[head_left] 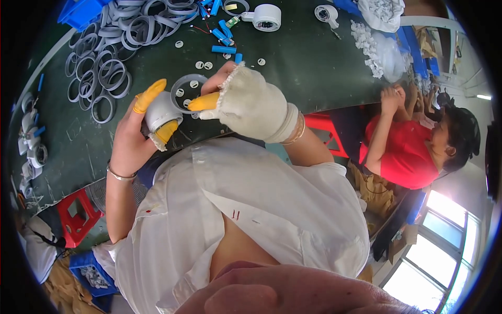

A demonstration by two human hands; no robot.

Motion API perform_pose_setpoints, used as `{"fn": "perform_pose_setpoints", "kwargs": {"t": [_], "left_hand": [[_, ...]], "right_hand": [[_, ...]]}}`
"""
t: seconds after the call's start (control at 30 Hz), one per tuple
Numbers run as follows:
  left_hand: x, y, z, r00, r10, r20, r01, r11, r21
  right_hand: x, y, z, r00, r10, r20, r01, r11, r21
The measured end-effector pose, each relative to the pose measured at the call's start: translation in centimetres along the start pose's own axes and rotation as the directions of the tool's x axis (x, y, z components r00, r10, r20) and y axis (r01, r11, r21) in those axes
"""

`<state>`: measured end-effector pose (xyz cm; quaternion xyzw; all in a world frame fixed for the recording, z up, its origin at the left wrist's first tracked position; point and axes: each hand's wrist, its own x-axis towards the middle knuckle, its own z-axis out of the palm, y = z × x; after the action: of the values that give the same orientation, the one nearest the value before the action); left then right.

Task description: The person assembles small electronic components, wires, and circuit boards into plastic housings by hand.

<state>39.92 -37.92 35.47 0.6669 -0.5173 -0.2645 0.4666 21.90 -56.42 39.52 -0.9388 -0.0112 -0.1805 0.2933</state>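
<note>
My left hand (129, 137), with yellow finger covers on the thumb and a finger, is closed around a white round plastic housing (158, 110). Just to its right, my right hand (244, 102) wears a cream fabric glove with cut fingertips and a yellow finger cover. Its fingers pinch a grey plastic ring (174, 88), held beside the housing over the green table (293, 68). The ring and the housing are very close; whether they touch I cannot tell. Small white discs (194, 83) show through and around the ring.
Many loose grey rings (112, 70) are heaped at the far left. Blue cylindrical cells (223, 49) and a white housing with a stub (266, 18) lie beyond my hands. White parts (366, 49) line the right side. A person in a red shirt (400, 152) sits at right.
</note>
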Motion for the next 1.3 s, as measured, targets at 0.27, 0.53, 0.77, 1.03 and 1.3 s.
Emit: {"fn": "perform_pose_setpoints", "kwargs": {"t": [0.27, 0.53, 0.77, 1.03, 1.3], "left_hand": [[-0.7, 2.4, -0.4, 0.987, 0.097, 0.129, -0.145, 0.883, 0.445], [-0.9, -0.7, 0.4, 0.904, -0.406, 0.130, 0.353, 0.542, -0.763], [-0.4, 1.3, 2.7, 0.943, -0.295, 0.150, 0.260, 0.379, -0.888], [-0.8, 1.5, 4.0, 0.950, -0.306, 0.067, 0.218, 0.495, -0.841], [-1.3, 0.7, 4.3, 0.960, -0.275, 0.054, 0.203, 0.549, -0.811]], "right_hand": [[0.2, -1.4, 0.7, 0.999, -0.005, 0.039, 0.013, 0.980, -0.197], [0.2, -0.8, -0.1, 0.987, 0.129, -0.095, -0.133, 0.991, -0.033], [0.0, -1.7, 2.0, 0.888, 0.459, 0.004, -0.346, 0.665, 0.662], [-0.2, -2.5, 1.7, 0.914, 0.388, -0.120, -0.309, 0.857, 0.413], [-0.3, -3.1, 1.6, 0.902, 0.411, -0.134, -0.318, 0.840, 0.439]]}}
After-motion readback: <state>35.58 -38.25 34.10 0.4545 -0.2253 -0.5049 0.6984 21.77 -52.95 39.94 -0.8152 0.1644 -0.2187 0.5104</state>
